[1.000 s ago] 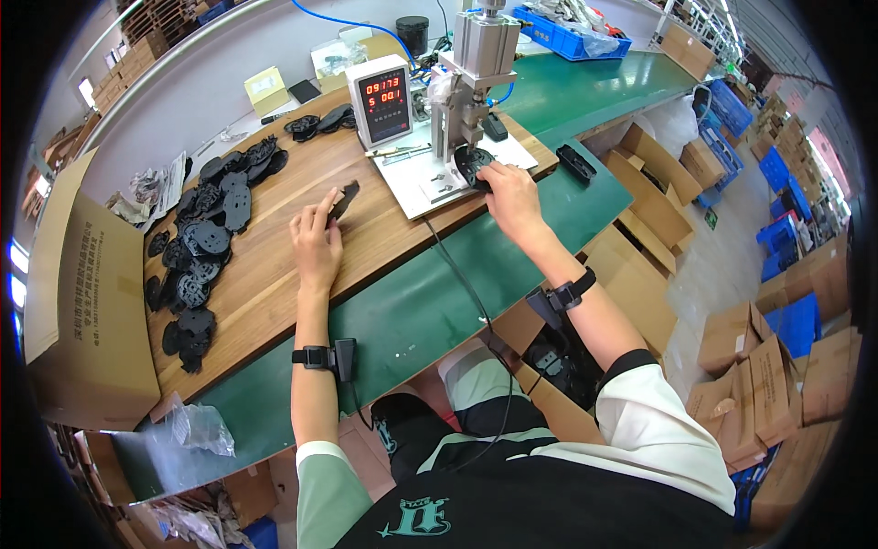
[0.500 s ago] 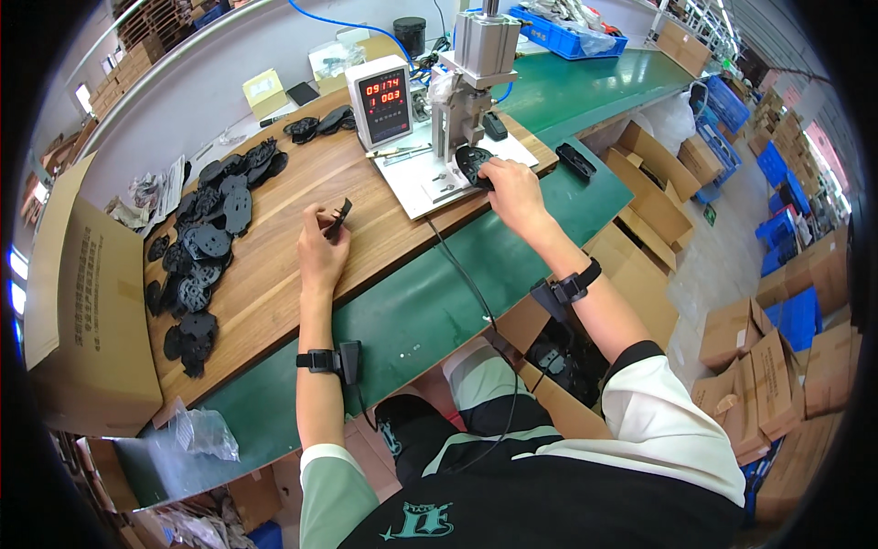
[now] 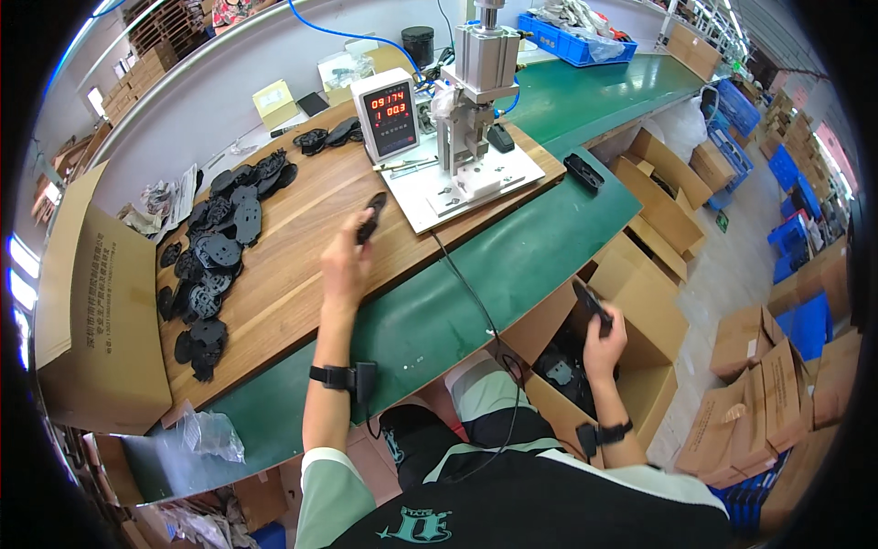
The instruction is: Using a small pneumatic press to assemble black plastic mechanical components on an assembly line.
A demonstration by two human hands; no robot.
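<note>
My left hand [image 3: 345,270], over the wooden board [image 3: 302,274], is closed on a black plastic part [image 3: 370,218] held tilted upward. Off the bench's front edge, my right hand [image 3: 604,348] grips another flat black plastic part [image 3: 591,304] above an open cardboard box [image 3: 654,403] with black parts inside. A small metal press [image 3: 485,59] stands on a white base plate [image 3: 428,212], and no black part sits under its head. Beside it is a white controller box [image 3: 386,116] with a lit red display.
A heap of black plastic parts [image 3: 219,247] lies along the board's left side. A large cardboard box [image 3: 110,311] stands at far left. A black cable [image 3: 466,284] hangs over the green bench edge. A black tray-like piece [image 3: 583,172] rests right of the press.
My right hand has moved from the press down and right to above the cardboard box, taking the black part off the base plate. My left hand has shifted slightly toward the press.
</note>
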